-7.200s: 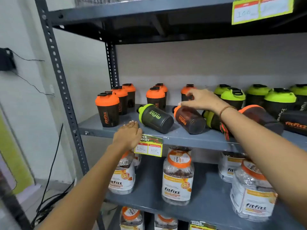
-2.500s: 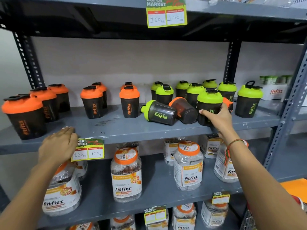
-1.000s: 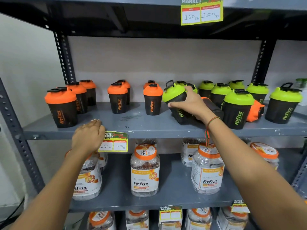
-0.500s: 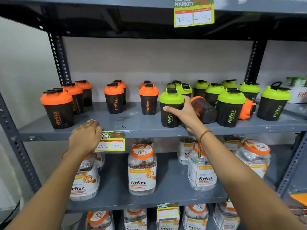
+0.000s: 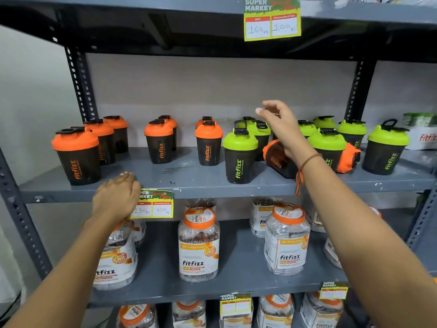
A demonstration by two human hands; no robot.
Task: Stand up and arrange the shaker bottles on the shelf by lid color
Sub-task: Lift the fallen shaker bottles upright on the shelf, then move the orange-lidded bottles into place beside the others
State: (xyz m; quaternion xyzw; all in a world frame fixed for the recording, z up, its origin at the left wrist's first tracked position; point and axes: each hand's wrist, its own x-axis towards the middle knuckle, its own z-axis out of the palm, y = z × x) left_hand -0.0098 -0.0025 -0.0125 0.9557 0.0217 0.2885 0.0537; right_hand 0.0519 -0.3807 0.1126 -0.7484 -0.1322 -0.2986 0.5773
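Note:
Dark shaker bottles stand on the grey shelf (image 5: 189, 183). Several orange-lidded ones, such as the front bottle (image 5: 76, 153), stand upright on the left. Several green-lidded ones stand on the right, with one green-lidded bottle (image 5: 240, 155) upright near the front edge. An orange-lidded bottle (image 5: 275, 157) lies on its side behind my right forearm. Another orange-lidded bottle (image 5: 348, 158) lies tipped further right. My right hand (image 5: 279, 119) hovers open above the green-lidded bottles, holding nothing. My left hand (image 5: 115, 197) rests flat on the shelf's front edge.
A price tag (image 5: 153, 204) hangs beside my left hand. Clear fitfizz jars with orange lids (image 5: 198, 242) fill the shelves below. The upper shelf, with a second price tag (image 5: 272, 18), hangs overhead. A white fitfizz box (image 5: 425, 136) sits at the far right.
My right hand stood the green-lidded bottle upright near the front edge, let it go and rose above the bottles. My left hand stayed on the shelf edge.

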